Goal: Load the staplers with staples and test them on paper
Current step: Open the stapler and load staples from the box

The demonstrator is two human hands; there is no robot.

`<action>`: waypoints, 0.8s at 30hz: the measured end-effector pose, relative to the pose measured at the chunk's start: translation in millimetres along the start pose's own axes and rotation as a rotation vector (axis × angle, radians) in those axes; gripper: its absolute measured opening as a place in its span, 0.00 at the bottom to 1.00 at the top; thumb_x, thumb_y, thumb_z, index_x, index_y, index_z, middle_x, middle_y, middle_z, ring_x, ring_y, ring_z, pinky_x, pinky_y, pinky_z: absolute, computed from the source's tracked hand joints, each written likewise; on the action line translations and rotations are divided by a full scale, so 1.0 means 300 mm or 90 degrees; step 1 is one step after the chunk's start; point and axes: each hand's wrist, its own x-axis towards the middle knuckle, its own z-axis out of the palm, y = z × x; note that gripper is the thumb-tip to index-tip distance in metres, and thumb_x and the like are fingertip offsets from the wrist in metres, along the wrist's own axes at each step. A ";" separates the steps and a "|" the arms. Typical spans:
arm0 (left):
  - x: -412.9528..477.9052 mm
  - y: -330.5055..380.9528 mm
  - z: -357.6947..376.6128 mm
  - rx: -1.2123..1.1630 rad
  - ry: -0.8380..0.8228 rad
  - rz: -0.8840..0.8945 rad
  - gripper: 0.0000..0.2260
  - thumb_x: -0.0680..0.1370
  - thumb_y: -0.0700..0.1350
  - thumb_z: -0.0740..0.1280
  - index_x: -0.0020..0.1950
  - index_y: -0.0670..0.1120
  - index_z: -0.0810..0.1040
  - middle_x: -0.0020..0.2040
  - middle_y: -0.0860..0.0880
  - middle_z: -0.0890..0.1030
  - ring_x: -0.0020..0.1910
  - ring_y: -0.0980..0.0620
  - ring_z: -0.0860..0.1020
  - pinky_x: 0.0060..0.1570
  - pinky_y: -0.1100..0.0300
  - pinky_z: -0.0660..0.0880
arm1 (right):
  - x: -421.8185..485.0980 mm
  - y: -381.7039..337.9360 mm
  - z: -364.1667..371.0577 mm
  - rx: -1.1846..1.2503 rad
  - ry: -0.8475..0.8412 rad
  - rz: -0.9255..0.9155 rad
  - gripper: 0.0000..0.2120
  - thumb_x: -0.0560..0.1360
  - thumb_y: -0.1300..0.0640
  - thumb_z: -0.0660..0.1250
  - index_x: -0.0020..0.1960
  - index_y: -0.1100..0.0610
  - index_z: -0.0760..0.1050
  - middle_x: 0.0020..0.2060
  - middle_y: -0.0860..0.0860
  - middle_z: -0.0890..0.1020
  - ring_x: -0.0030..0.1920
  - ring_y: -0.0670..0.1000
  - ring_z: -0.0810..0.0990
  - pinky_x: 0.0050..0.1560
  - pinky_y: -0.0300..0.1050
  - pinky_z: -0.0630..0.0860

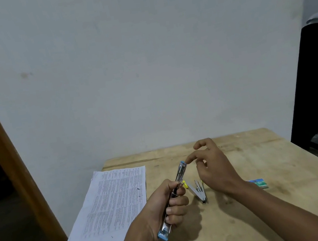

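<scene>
- Head view, work area: wooden table (274,154), printed paper sheets (115,206) along its left side, small staple box (258,183) at the right, partly hidden behind the right forearm.
- Left hand (167,204): fingers wrapped tightly round the midsection of the blue-tipped stapler (180,172). Stapler held clear of the table and swung open to full length, far tip pointing up and away, near tip projecting below the palm.
- Right hand (214,170): index finger extended, tip touching the far blue end of the held stapler. Other fingers loosely curled, with nothing seen in them. Not possible to tell whether a staple strip sits between thumb and middle finger.
- Yellow-tipped stapler (199,192): lying on the table just beneath the right hand, hinged open in a V, touched by neither hand.
- Magazine contents of both staplers: too small to tell.
- Progress, as judged: loading stage. Both staplers opened, the blue one in hand and probably being loaded, neither closed.
- Remaining, as judged: seat staples and close the blue stapler, repeat for the yellow one, then test each on the paper.
- Paper: lying flat, under neither stapler.
</scene>
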 end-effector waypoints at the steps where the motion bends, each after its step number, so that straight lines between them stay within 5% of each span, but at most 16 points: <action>1: 0.000 -0.001 0.003 -0.003 0.001 0.001 0.11 0.75 0.47 0.61 0.33 0.45 0.70 0.23 0.53 0.60 0.15 0.58 0.60 0.14 0.71 0.53 | 0.005 -0.008 -0.005 0.004 -0.006 0.020 0.20 0.72 0.71 0.59 0.45 0.52 0.84 0.54 0.48 0.71 0.32 0.56 0.76 0.37 0.48 0.73; 10: 0.015 -0.013 0.033 -0.016 0.042 0.035 0.10 0.73 0.46 0.62 0.32 0.45 0.70 0.23 0.53 0.60 0.15 0.58 0.59 0.15 0.71 0.52 | 0.009 -0.058 0.013 0.050 -0.060 0.184 0.22 0.74 0.71 0.56 0.51 0.53 0.85 0.54 0.49 0.68 0.52 0.45 0.71 0.53 0.43 0.73; 15: 0.016 -0.021 0.043 0.048 0.108 0.077 0.11 0.75 0.46 0.61 0.32 0.47 0.69 0.25 0.53 0.57 0.17 0.58 0.56 0.17 0.71 0.51 | 0.014 -0.086 0.024 0.177 -0.100 0.276 0.23 0.71 0.75 0.56 0.54 0.59 0.84 0.44 0.51 0.81 0.28 0.38 0.70 0.29 0.26 0.63; 19: 0.009 -0.023 0.044 0.083 0.136 0.105 0.11 0.76 0.46 0.60 0.33 0.47 0.69 0.27 0.53 0.56 0.19 0.58 0.54 0.17 0.71 0.52 | 0.011 -0.100 0.013 0.277 -0.148 0.382 0.18 0.74 0.70 0.59 0.51 0.58 0.85 0.39 0.55 0.81 0.31 0.45 0.72 0.37 0.41 0.71; 24: -0.002 -0.023 0.051 0.085 0.137 0.117 0.11 0.76 0.46 0.60 0.33 0.47 0.69 0.27 0.53 0.55 0.19 0.58 0.54 0.17 0.70 0.51 | 0.019 -0.104 0.012 0.262 -0.126 0.364 0.19 0.73 0.69 0.59 0.52 0.55 0.84 0.50 0.69 0.83 0.39 0.54 0.72 0.40 0.47 0.69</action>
